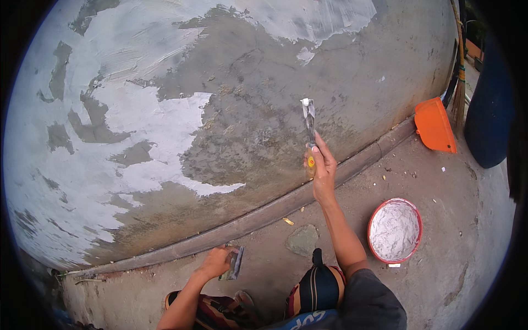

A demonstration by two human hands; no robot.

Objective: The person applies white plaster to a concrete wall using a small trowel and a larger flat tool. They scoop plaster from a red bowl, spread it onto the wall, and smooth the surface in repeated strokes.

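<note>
Head view, looking down at a wall base and a concrete floor.

Right hand (pixel 323 165) raised toward the wall (pixel 264 110), fingers wrapped tight around the yellow handle of a putty knife (pixel 309 124). Blade upright, pointing up the wall, with a dab of white putty at its tip, lying on or just off the bare grey plaster; contact not clear from here.

Left hand (pixel 216 263) low, near the floor, just below the rounded ledge (pixel 264 214) at the foot of the wall. Fingers curled closed around a second, smaller scraper (pixel 236 263), its flat blade tilted and sticking out to the right of the fist.

Wall partly coated: broad white putty patches (pixel 148 137) on the left and along the top, raw grey-brown cement in the middle and on the right, where the putty knife stands.

On the floor, right of the right forearm, a round red-rimmed basin (pixel 375 217) holding white putty, well apart from both hands. Farther right, against the ledge, an orange dustpan (pixel 434 126) leaning tilted. Beside it a broom handle (pixel 460 66) upright, and a dark blue barrel (pixel 489 115) at the frame's edge.

At the bottom edge, bent knees in striped shorts (pixel 313 289), and a grey sleeve (pixel 368 302) on the right arm.
</note>
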